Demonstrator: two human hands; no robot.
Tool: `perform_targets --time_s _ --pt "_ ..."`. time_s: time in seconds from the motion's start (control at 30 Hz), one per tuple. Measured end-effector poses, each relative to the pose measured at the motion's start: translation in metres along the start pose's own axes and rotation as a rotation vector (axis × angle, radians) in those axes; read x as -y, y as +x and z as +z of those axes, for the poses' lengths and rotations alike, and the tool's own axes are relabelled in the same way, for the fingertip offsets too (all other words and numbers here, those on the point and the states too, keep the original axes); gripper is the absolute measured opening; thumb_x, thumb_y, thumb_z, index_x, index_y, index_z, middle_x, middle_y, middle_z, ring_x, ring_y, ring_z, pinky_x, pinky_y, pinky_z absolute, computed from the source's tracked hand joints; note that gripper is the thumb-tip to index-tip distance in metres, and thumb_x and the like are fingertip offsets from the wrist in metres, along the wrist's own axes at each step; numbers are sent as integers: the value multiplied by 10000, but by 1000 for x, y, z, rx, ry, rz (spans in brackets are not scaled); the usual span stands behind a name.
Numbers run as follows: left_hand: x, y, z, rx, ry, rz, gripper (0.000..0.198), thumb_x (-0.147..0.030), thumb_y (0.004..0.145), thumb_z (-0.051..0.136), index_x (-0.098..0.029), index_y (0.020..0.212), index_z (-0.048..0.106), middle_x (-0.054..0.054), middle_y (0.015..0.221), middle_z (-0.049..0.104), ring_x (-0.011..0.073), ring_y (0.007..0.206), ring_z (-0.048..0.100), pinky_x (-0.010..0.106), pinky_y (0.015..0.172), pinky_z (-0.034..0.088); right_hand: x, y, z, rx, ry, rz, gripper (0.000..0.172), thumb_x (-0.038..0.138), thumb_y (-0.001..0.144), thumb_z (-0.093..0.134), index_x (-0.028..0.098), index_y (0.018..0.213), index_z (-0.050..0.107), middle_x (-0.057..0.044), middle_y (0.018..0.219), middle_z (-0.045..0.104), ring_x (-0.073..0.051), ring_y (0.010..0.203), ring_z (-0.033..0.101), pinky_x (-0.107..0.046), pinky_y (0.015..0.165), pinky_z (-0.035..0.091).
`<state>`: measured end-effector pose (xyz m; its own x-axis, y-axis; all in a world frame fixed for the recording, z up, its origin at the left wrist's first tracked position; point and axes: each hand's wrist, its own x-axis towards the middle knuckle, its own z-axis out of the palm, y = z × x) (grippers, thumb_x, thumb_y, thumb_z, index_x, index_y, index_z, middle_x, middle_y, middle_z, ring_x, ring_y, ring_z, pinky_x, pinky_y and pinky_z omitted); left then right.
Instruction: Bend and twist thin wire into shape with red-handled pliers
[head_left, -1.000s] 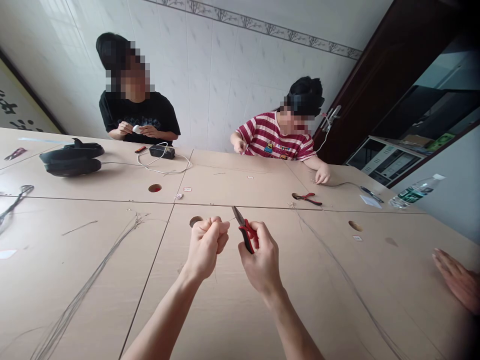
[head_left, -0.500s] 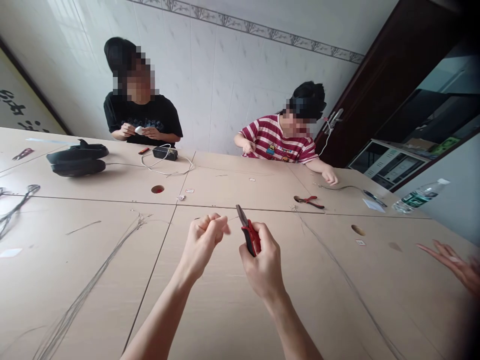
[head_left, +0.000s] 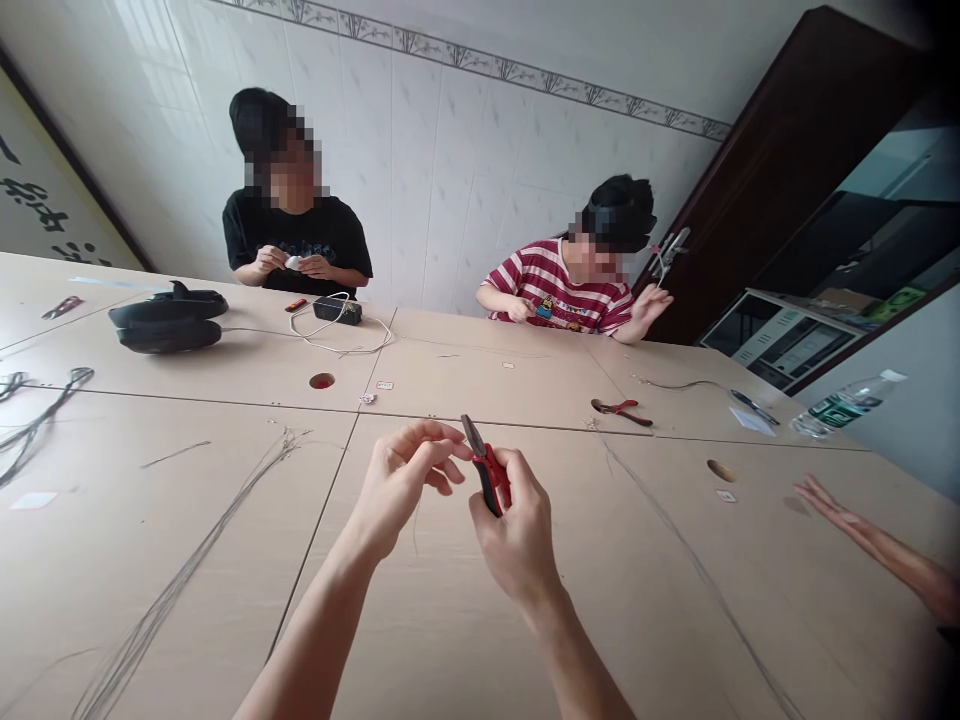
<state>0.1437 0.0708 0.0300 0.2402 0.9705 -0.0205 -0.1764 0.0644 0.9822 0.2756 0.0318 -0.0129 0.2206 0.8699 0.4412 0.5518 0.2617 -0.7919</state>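
Observation:
My right hand (head_left: 517, 530) is wrapped around red-and-black pliers (head_left: 491, 475), whose dark jaws point up and away from me. Close beside the jaws, the thumb and fingers of my left hand (head_left: 405, 480) come together in a pinch. A thin wire (head_left: 417, 530) trails below the left hand, over the tabletop; its upper end is hidden by the fingers. Whether the pliers' jaws touch the wire is too small to tell.
Bundles of long thin wires (head_left: 195, 565) lie on the table (head_left: 420, 640) to the left and right. Farther off are second pliers (head_left: 624, 412), a black bag (head_left: 169, 320), a black box (head_left: 337, 309) and a bottle (head_left: 847, 403). Two people sit opposite; another person's hand (head_left: 840, 510) reaches in at right.
My left hand has loosened from a fist into a pinch, its fingers now next to the pliers. A wire now shows below it. The hand at right has moved inward.

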Motion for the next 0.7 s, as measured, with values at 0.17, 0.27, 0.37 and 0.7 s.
perform_targets --time_s 0.17,0.27,0.37,0.7 --pt "0 -1 1 37 23 -54 144 -288 824 584 -170 748 549 -33 640 604 34 425 299 191 432 225 2 -1 2 9 20 1 309 81 707 465 231 969 532 7 835 605 -154 701 567 -272 638 475" --pt "0 0 1 13 62 -58 148 -269 827 578 -169 727 533 -62 558 512 39 458 236 192 457 196 2 -2 2 10 34 11 297 90 713 468 227 970 529 3 843 600 -159 732 573 -282 666 483" --pt "0 0 2 -15 105 -61 158 -268 823 587 -167 711 541 -69 535 436 52 496 271 193 476 202 1 -3 2 20 27 27 285 95 722 470 226 969 528 4 838 585 -159 732 561 -283 663 474" --pt "5 3 -3 -53 132 -44 149 -260 809 590 -176 696 542 -87 537 304 62 504 206 213 475 165 6 0 -7 97 111 76 221 172 807 540 238 1016 512 -8 895 572 -170 787 523 -312 728 452"
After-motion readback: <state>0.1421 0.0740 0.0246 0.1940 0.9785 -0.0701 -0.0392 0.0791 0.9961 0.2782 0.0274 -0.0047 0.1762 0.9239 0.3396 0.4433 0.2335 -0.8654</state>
